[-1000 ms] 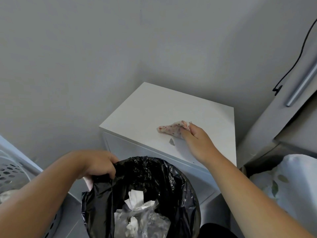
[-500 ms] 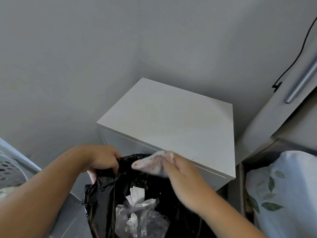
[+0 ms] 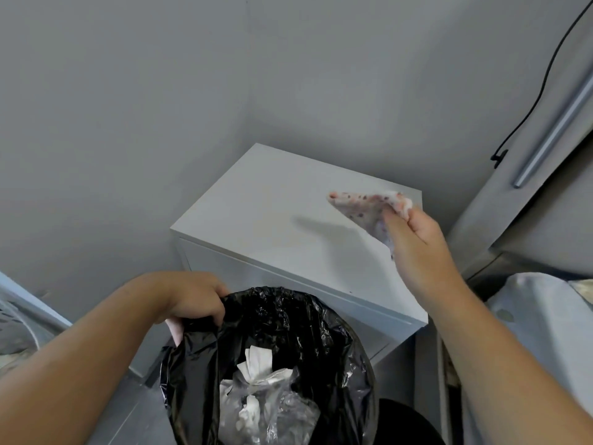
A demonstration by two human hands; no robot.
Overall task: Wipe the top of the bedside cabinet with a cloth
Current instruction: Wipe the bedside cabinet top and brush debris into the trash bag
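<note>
- A bin lined with a black bin bag (image 3: 321,342) stands open at the near front of the cabinet, its mouth facing up toward the camera.
- Inside the bag lies crumpled white paper (image 3: 260,364) on top of a clear plastic wrapper (image 3: 282,415); the rest of the bag's inside is dark and cannot be made out.
- The left hand (image 3: 195,300) closes its grip on the bag's rim at the left side, fingers curled over the black film, with a bit of pale bin edge showing just below.
- The white bedside cabinet (image 3: 272,220) sits in the corner of two grey walls; its top is bare and a drawer front shows below the near edge.
- The right hand (image 3: 414,248) is raised over the right part of the cabinet top, its grip pinched narrow on the cloth (image 3: 362,210) between thumb and fingertips.
- The cloth is white with small red and purple spots, folded into a rough triangle; it appears lifted off the top, with a shadow lying on the surface to its left.
- Its long axis runs roughly left to right, the free pointed corner aimed left toward the cabinet's middle and the bunched end in the fingers.
- A black cable (image 3: 542,88) hangs down the wall at right beside a grey metal bar handle (image 3: 555,123).
- Pale bedding (image 3: 539,316) fills the lower right; a perforated white basket (image 3: 16,326) shows at the far left edge.
- No brand, label or writing can be read anywhere.
</note>
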